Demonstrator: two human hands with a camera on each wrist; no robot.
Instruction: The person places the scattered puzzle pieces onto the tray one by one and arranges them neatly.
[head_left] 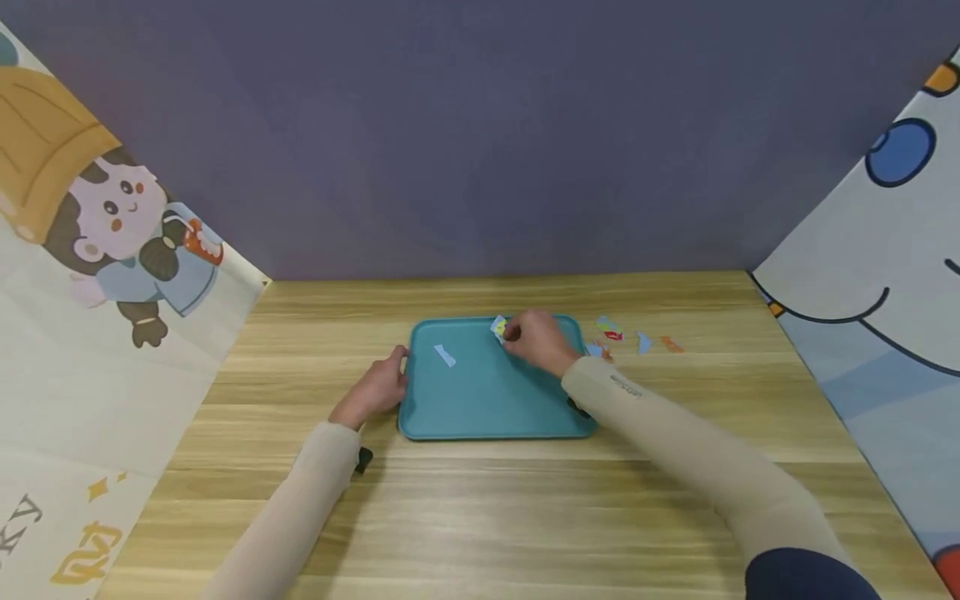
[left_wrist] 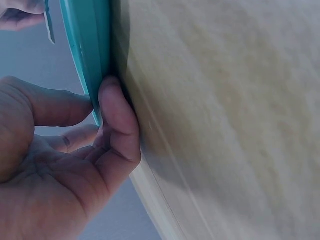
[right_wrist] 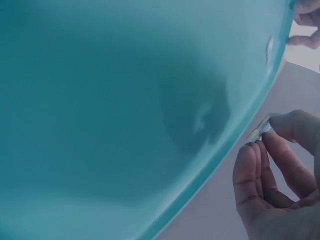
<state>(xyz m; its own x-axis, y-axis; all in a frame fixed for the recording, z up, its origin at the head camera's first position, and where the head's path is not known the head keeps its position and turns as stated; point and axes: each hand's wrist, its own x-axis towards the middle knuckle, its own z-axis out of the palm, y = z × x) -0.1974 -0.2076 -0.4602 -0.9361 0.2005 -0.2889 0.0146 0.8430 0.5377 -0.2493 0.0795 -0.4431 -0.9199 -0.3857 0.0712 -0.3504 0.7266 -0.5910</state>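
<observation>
A teal tray lies flat on the wooden table. My left hand is at its left edge; in the left wrist view the thumb and curled fingers pinch the tray's rim. Over the far side of the tray, my right hand pinches a small flat puzzle piece with a yellow and pale blue print. The right wrist view shows that piece edge-on between thumb and fingertips. A narrow pale blue piece lies in the tray's left part.
Right of the tray, several small pieces lie on the table: a green and red one, a light blue one, an orange one and blue and orange ones by the rim. A dark wall rises behind the table.
</observation>
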